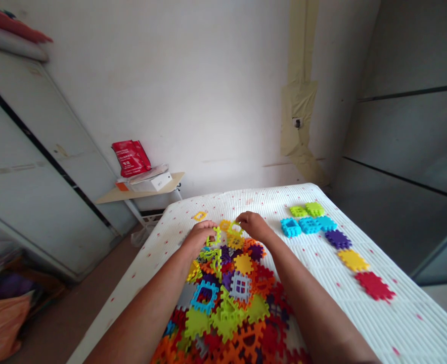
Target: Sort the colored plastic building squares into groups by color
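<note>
Two bare forearms come in from the bottom of the frame, hands over a heap of interlocking plastic waffle blocks (231, 298) on a white ribbed mattress (394, 323), lower centre. Colours mixed: orange, red, lime, purple, yellow, blue. Some solid, some open frames, all overlapping.

Left hand (198, 238): grip half closed, fingers (209, 231) curled down at the top edge of the heap, against a lime frame block (215, 236). Cannot tell if it has hold.

Right hand (254, 226): grip also half closed, knuckles up, fingertips (240, 217) at a yellow-green frame block (234, 228), tilted at the top of the heap, between the two hands. Cannot tell if pinched or only touched.

Right of the heap, well apart from it, a loose row of blocks runs toward lower right: two green (307, 210), three blue (309, 225), then purple (338, 239), yellow (353, 260), red (374, 285). A lone yellow frame block (199, 216) lies just above the left hand.

Beyond the mattress, upper left of centre: small counter (109, 198) carrying a white box (151, 182) and a red bag (131, 158). Beige tape (299, 116) runs down the wall, upper right, around a socket (297, 122).
</note>
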